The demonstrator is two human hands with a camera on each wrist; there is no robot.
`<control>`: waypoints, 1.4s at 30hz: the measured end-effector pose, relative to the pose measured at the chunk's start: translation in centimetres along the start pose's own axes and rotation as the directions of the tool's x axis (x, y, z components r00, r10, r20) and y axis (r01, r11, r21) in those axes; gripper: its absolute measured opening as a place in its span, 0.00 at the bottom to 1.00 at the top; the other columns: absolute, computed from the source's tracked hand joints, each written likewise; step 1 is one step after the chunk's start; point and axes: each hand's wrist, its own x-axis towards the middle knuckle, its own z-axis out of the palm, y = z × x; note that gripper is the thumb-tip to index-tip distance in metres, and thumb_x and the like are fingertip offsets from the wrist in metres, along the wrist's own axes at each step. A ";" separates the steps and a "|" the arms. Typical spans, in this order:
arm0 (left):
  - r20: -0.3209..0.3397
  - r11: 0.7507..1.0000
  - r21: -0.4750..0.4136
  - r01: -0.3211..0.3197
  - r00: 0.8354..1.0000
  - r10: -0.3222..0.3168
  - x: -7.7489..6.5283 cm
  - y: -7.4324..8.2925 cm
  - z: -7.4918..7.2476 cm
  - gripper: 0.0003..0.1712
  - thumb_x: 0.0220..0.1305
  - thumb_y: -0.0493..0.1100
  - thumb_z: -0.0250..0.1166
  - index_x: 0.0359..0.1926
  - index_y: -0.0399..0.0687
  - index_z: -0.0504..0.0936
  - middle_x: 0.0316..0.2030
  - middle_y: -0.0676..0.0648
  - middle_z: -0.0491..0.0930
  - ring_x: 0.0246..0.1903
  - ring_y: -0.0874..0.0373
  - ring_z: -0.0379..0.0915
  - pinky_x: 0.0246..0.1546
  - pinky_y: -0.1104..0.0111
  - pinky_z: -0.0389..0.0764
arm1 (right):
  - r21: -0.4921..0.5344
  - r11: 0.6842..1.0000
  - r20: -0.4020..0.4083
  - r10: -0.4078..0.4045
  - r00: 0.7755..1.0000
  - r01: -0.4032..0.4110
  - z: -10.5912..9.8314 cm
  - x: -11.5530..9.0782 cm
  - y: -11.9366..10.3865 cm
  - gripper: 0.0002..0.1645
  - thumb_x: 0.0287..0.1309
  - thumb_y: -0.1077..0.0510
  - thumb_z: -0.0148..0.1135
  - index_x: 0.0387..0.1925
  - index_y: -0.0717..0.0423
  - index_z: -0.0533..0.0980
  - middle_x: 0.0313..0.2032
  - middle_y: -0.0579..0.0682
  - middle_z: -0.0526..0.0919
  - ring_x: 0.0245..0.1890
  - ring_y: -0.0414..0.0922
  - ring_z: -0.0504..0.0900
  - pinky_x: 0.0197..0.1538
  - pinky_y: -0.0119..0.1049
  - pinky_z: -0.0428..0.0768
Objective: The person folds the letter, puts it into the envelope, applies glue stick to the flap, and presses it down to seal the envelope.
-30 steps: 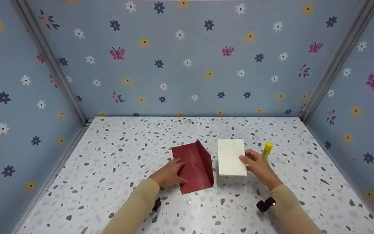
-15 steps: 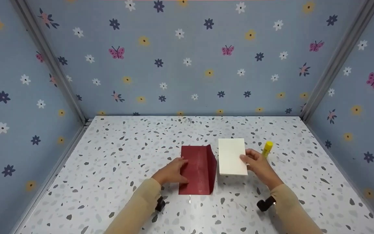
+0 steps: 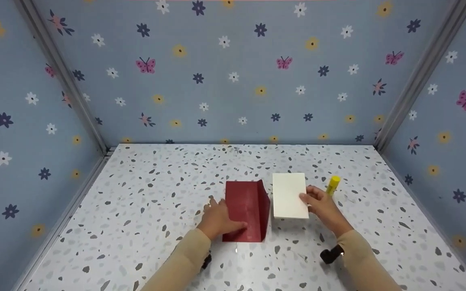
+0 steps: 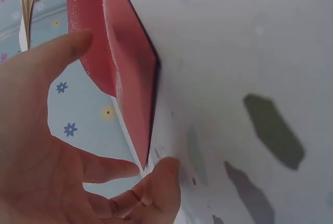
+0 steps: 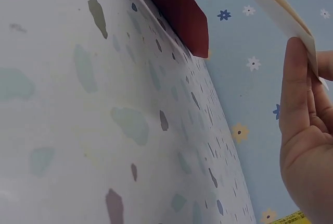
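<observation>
A dark red envelope [image 3: 241,202] lies on the table, its flap [image 3: 264,214] raised along the right side. My left hand [image 3: 217,220] is at the envelope's left edge with the fingers spread and the thumb stretched over its face. In the left wrist view, the fingertips [image 4: 166,169] are near the envelope's corner; whether they touch it I cannot tell. To the right, my right hand [image 3: 322,204] pinches the right edge of a cream card [image 3: 289,194], held just above the table. Seen edge-on in the right wrist view, the card [image 5: 283,13] shows more than one layer.
A yellow glue stick [image 3: 333,185] stands or leans just behind my right hand, its lower end hidden. The speckled white table [image 3: 156,182] ends at a flower-patterned back wall [image 3: 233,93], with side walls left and right. A dark wrist camera [image 3: 330,254] hangs below the right sleeve.
The envelope has turned straight and shifted slightly right, then stayed still. My left hand has loosened from its edge, moving right and spreading its fingers. The right hand and card have barely moved.
</observation>
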 end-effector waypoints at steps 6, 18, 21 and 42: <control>0.010 0.999 -0.033 -0.006 1.000 0.006 0.3 0.1 0.4 0.67 0.39 0.62 0.82 0.72 0.32 0.61 0.61 0.27 0.63 0.57 0.33 0.61 0.52 0.45 0.76 | -0.019 1.000 0.014 -0.018 1.000 0.018 0.6 -0.3 -0.2 0.34 0.62 0.41 0.68 0.60 0.59 0.73 0.52 0.57 0.80 0.49 0.49 0.80 0.51 0.40 0.81; 0.041 0.998 -0.070 0.007 0.999 -0.004 0.5 0.5 0.7 0.68 0.42 0.58 0.83 0.74 0.28 0.56 0.65 0.24 0.57 0.58 0.30 0.62 0.55 0.47 0.75 | -0.019 1.000 0.042 -0.006 0.999 0.006 1.5 0.1 0.0 0.31 0.65 0.45 0.66 0.60 0.61 0.72 0.49 0.57 0.79 0.46 0.48 0.80 0.46 0.39 0.82; 0.039 0.995 -0.096 0.013 0.999 -0.010 0.4 0.3 0.7 0.68 0.42 0.58 0.83 0.74 0.29 0.56 0.65 0.24 0.56 0.58 0.30 0.63 0.56 0.47 0.75 | -0.022 1.000 0.043 -0.004 0.999 0.005 1.6 0.2 0.1 0.31 0.64 0.44 0.67 0.60 0.60 0.73 0.49 0.56 0.79 0.46 0.48 0.80 0.47 0.40 0.82; 0.168 0.867 -0.497 -0.030 0.977 0.130 1.7 -1.6 0.1 0.35 0.62 0.49 0.72 0.64 0.41 0.68 0.43 0.45 0.79 0.35 0.55 0.78 0.38 0.59 0.81 | -0.028 0.999 0.027 -0.021 0.999 0.022 1.2 0.0 -0.3 0.33 0.65 0.43 0.66 0.60 0.61 0.72 0.51 0.57 0.79 0.47 0.49 0.80 0.48 0.39 0.82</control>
